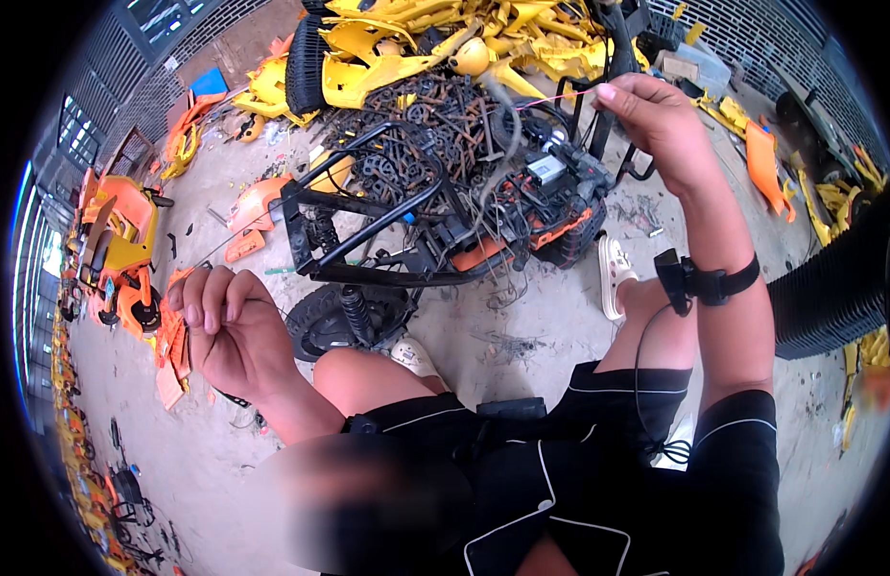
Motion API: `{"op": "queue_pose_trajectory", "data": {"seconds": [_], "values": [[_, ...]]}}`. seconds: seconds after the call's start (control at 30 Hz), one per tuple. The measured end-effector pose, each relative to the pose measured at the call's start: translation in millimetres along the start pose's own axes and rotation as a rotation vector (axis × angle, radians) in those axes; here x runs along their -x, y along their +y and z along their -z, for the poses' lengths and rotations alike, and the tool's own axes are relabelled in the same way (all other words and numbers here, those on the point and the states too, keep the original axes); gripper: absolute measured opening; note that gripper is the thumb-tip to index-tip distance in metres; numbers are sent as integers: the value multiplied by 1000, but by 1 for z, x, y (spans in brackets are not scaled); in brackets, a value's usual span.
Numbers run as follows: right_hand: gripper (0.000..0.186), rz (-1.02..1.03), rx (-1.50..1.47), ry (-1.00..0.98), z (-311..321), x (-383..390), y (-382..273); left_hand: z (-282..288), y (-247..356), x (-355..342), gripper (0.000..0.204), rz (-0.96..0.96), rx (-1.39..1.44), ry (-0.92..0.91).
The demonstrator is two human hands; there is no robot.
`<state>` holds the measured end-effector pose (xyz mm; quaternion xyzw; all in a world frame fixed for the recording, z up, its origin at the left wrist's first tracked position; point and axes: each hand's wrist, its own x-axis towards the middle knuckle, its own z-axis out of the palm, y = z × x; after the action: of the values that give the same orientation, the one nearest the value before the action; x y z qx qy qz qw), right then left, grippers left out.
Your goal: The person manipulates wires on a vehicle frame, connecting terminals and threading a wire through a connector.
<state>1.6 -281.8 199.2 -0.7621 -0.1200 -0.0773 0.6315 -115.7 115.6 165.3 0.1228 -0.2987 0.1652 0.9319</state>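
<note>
Right hand [656, 120] is up high, and its fingertips pinch the end of a thin pink wire [550, 97]. Left hand [229, 331] is down low with its fingers curled shut around another thin wire [207, 257]; I cannot tell if it is the same wire as the pink one. The pink wire runs away from the right hand toward the left, lying almost flat and dipping a little. The wire at the left hand goes up and to the right from the fist.

Between the two hands sits a taken-apart scooter [435, 221] with a black frame, orange bits and a grey box [546, 169]. Its black wheel [344, 317] is just beside the left hand. A pile of rusty metal bits [435, 115] lies behind the scooter, and yellow plastic covers [416, 38] are heaped farther back. A black strap [709, 281] wraps the right wrist. A white shoe [615, 274] is below the right hand, on the grey floor [541, 336].
</note>
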Motion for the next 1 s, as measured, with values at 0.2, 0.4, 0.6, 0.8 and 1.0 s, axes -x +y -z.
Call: {"op": "queue_pose_trajectory", "data": {"seconds": [0.2, 0.4, 0.6, 0.8, 1.0], "values": [[25, 101, 136, 10, 9, -8, -37, -11, 14, 1, 21, -29, 58, 46], [23, 122, 204, 20, 11, -13, -43, -19, 18, 7, 21, -52, 163, 3], [23, 157, 200, -5, -3, -20, -19, -15, 27, 10, 21, -68, 143, 13], [19, -42, 212, -187, -22, -25, 30, -17, 32, 5, 21, -47, 32, 85], [26, -156, 391, -98, -61, -23, 90, 0, 15, 10, 16, 77, -72, -29]]}}
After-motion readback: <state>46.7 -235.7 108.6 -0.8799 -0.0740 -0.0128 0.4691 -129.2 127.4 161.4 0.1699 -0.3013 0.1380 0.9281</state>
